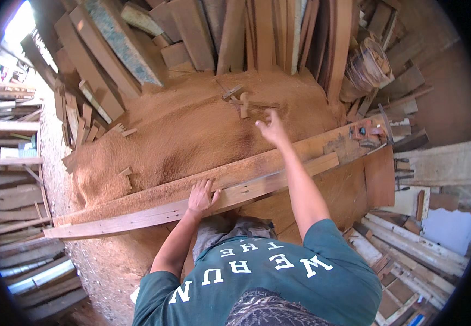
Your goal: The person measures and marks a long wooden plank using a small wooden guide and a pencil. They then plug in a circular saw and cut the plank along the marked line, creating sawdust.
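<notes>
A long pale wooden strip [121, 223] with small dark holes lies along a wider plank [294, 154] that crosses in front of me, dusted with sawdust. My left hand [203, 196] rests on these boards, fingers spread and flattened over the wood. My right hand [270, 128] is raised beyond the plank, fingers apart and holding nothing, just short of a small wooden piece with a crossbar [244, 108]. Another small dark piece [232, 93] lies behind that one on the sawdust. At the plank's right end sits a reddish metal fitting [370, 133] with a small blue part.
A deep mound of sawdust [170, 141] covers the area beyond the plank. Boards [192, 38] lean along the back, with a round bundle [367, 68] at right. Stacked timber [15, 206] fills the left side; panels and slats [415, 244] lie at lower right.
</notes>
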Motion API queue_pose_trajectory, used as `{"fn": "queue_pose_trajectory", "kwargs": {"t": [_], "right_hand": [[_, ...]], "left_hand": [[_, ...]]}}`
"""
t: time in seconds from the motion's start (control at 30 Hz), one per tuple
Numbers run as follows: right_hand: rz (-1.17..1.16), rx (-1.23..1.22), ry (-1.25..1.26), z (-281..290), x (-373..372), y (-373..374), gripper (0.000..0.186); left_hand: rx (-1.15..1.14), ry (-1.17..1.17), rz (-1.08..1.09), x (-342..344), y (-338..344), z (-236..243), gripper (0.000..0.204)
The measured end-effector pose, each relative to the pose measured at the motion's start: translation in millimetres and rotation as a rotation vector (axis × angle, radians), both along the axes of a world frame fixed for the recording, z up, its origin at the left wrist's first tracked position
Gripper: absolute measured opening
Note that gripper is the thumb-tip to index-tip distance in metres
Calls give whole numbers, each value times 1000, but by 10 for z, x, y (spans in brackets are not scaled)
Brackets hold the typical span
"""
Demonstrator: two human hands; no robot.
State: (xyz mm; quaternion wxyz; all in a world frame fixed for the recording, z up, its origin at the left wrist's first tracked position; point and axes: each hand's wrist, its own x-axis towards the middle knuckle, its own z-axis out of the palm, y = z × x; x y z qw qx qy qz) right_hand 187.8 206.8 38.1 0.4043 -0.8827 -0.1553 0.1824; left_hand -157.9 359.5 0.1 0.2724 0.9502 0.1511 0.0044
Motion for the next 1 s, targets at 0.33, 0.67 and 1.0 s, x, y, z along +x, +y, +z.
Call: {"fn": "queue_pose_trajectory", "kwargs": {"t": [0.33, 0.67, 1.0], "right_hand": [[1051, -247, -85, 163, -2529, 685, 89], [1223, -452, -314, -107, -3298, 1101, 102], [1262, -435, -275, -159, -3145, 1031, 84]], "left_hand": [[225, -156, 714, -1567, 936, 111, 72], [419, 537, 529, -2781, 1892, -45, 88], [487, 567, 360, -2679, 1954, -380, 21]]}}
